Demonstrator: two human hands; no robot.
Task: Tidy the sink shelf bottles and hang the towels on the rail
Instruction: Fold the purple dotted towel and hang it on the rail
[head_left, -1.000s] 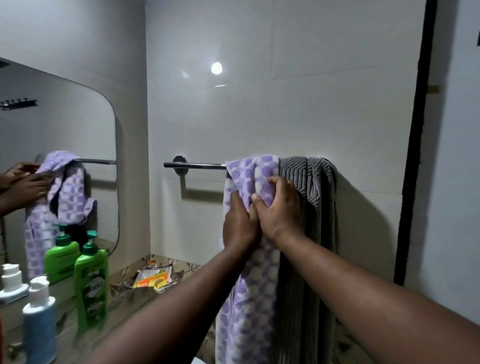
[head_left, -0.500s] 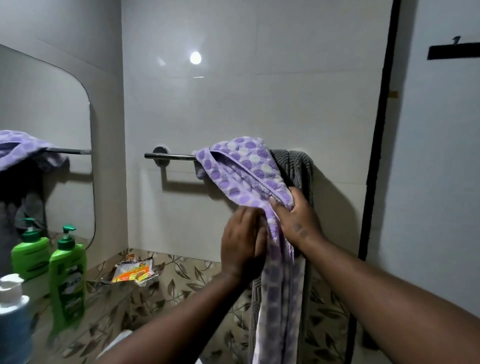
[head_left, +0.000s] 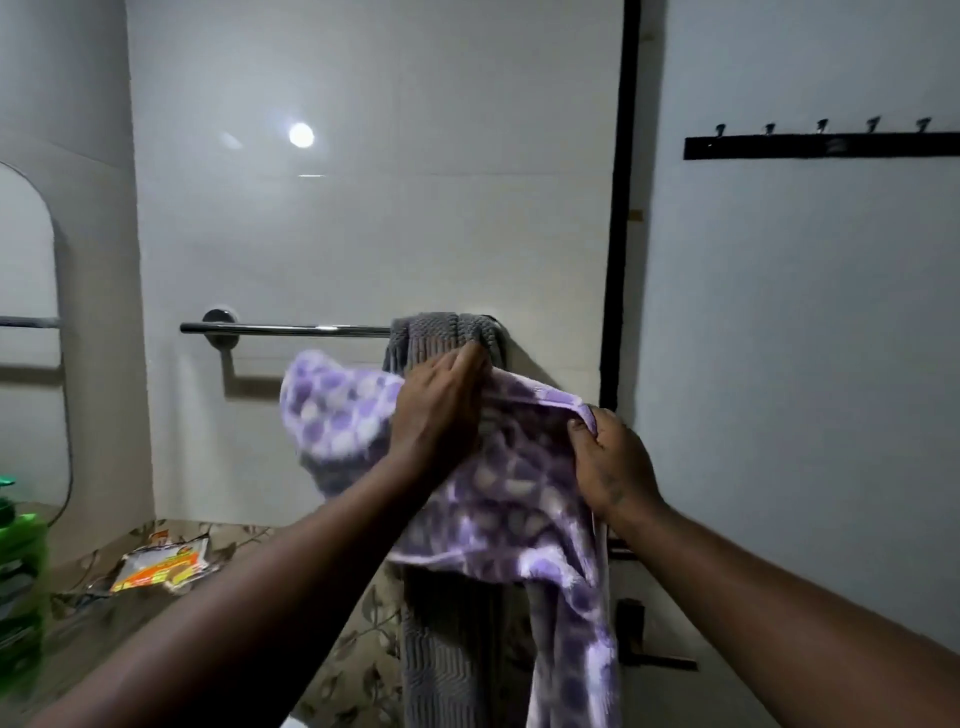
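The left hand (head_left: 441, 410) lay over the upper edge of the purple spotted towel (head_left: 498, 483). Its fingers (head_left: 467, 364) were nearly straight and held together, with the tips touching the grey ribbed towel (head_left: 447, 654) behind. The thumb was hidden under the cloth, so a grip on that side could not be confirmed. The right hand (head_left: 608, 467) pinched the towel's hemmed edge between thumb and curled fingers, lower and to the right of the left hand.

The purple spotted towel was off the towel rail (head_left: 291, 328) and spread between the two hands, just in front of the grey ribbed towel. One blurred lobe drooped to the left of the left hand; a long tail hung down below the right hand.

The grey ribbed towel was draped over the right end of the towel rail and hung straight down. The left part of the rail was bare metal, fixed to the white tiled wall by a round bracket (head_left: 221, 328).

Further out:
- Left edge — a green pump bottle (head_left: 21, 571), cut off by the frame, stood on the leaf-patterned shelf (head_left: 104, 618) below a mirror (head_left: 26, 338).
- On the same shelf, well apart from the bottle — a white and orange sachet pack (head_left: 163, 564) lay flat.
- Upper right — a dark hook rack (head_left: 821, 145) was mounted on the wall.
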